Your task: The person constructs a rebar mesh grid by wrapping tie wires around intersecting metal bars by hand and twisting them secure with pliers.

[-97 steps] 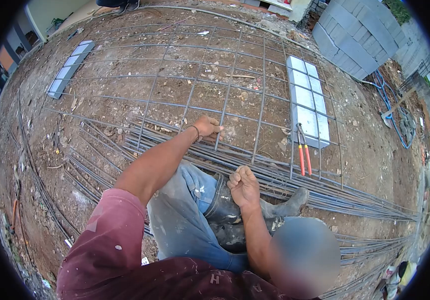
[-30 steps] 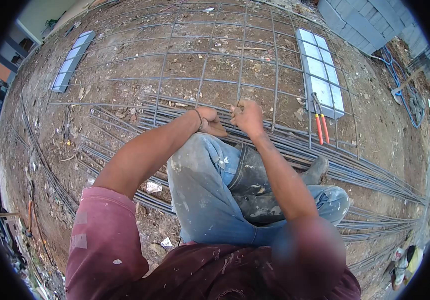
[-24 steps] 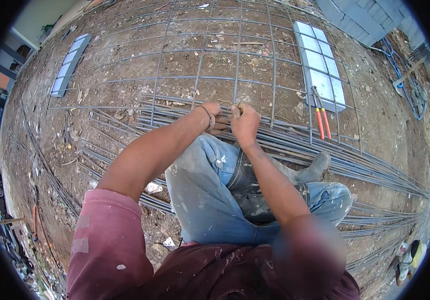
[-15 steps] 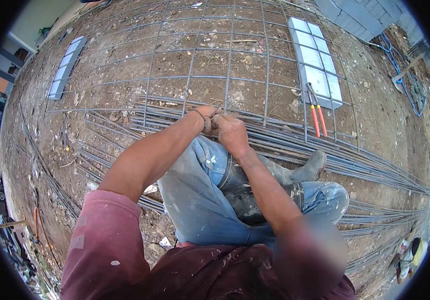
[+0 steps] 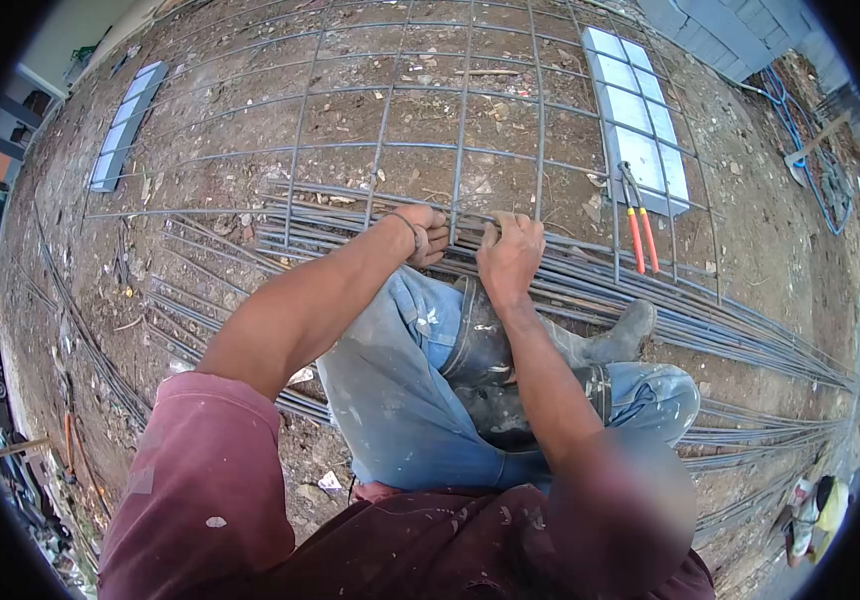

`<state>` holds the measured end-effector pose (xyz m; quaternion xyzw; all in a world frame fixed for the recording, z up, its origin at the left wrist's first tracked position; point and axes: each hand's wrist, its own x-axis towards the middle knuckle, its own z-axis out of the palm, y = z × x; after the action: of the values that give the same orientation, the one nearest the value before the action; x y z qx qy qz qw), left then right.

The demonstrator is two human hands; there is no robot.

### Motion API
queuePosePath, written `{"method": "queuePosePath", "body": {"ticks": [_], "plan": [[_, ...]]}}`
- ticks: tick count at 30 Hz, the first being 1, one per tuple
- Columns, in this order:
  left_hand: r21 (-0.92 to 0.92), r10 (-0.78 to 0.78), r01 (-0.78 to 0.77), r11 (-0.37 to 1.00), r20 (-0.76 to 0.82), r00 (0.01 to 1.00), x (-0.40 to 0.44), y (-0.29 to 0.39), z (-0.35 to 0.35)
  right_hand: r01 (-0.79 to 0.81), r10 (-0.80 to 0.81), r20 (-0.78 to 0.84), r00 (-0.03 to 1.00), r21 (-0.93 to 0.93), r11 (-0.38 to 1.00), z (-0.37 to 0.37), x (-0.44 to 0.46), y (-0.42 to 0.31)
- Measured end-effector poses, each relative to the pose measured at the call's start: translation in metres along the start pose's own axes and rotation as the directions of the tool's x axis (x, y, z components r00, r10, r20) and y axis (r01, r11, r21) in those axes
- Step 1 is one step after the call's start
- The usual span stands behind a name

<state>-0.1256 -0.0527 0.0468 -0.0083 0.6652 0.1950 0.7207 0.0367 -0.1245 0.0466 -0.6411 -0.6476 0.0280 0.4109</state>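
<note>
A mesh of crossed steel rebar point(image 5: 462, 120) spreads out in front of my knees. My left hand point(image 5: 424, 236) has curled fingers beside one long bar at the mesh's near edge; whatever is in those fingers is too small to make out. A dark loop circles that wrist. To its right, my right hand point(image 5: 512, 255) bends its fingers over the near cross rod, thumb on the left side. Pincers point(image 5: 638, 222) with red and yellow handles rest on the mesh farther right.
Under the mesh stand a pale block point(image 5: 640, 120) at right and another block point(image 5: 128, 128) at left. Loose rebar rods point(image 5: 710, 325) lie in bundles beneath and around my legs. My boot point(image 5: 622, 335) rests on them. Blue hose point(image 5: 785, 100) lies at far right.
My hands were together at the crossing and are now apart. The right hand has moved right onto the near rod; the left remains beside the bar. The view has shifted slightly.
</note>
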Motion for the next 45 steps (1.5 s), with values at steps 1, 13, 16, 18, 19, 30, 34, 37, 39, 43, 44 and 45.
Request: {"method": "queuePosePath", "body": {"ticks": [1,13,16,18,19,30,34,37,39,43,44,45], "plan": [[0.008,0.008,-0.008,1.000,-0.002,1.000,0.000,0.000,0.000,0.020,-0.018,0.047,0.999,-0.035,0.999,0.001,0.003,0.005],[0.047,0.005,-0.006,0.999,0.025,1.000,-0.008,0.000,0.005,-0.411,0.299,0.657,0.693,0.019,0.912,0.083,0.081,0.021],[0.012,-0.017,0.017,1.000,0.029,0.999,0.001,0.001,0.004,-0.504,0.346,0.644,0.682,0.071,0.861,0.105,0.083,0.032],[0.021,-0.013,0.012,1.000,0.021,1.000,0.005,0.002,0.005,-0.386,0.317,0.541,0.779,0.015,0.922,0.108,0.080,0.032],[0.026,-0.009,0.009,1.000,0.011,1.000,0.007,0.001,0.005,-0.494,0.376,0.515,0.770,0.110,0.862,0.099,0.077,0.021],[0.069,0.002,-0.001,0.998,-0.009,1.000,-0.003,0.000,0.009,-0.835,0.537,0.672,0.511,0.237,0.498,0.085,0.090,0.005],[0.061,0.005,-0.004,0.998,-0.018,1.000,-0.010,0.000,0.010,-0.916,0.478,0.793,0.378,0.243,0.320,0.074,0.087,-0.008],[0.028,0.010,-0.010,1.000,-0.001,1.000,-0.020,-0.001,0.010,-0.835,0.465,0.748,0.474,0.213,0.508,0.076,0.080,-0.010],[0.039,0.009,-0.009,0.999,0.009,1.000,-0.023,0.000,0.009,-0.755,0.451,0.703,0.549,0.185,0.629,0.073,0.074,-0.009],[0.040,0.006,-0.007,0.999,0.009,1.000,-0.018,-0.001,0.009,-0.397,0.331,0.502,0.799,0.026,0.917,0.056,0.057,-0.003],[0.042,0.004,-0.005,0.999,0.013,1.000,-0.016,-0.001,0.010,-0.417,0.338,0.508,0.792,0.047,0.908,0.052,0.056,-0.001],[0.022,-0.006,0.007,1.000,-0.022,1.000,-0.015,0.000,0.010,-0.417,0.341,0.504,0.793,0.043,0.908,0.053,0.056,0.003]]}}
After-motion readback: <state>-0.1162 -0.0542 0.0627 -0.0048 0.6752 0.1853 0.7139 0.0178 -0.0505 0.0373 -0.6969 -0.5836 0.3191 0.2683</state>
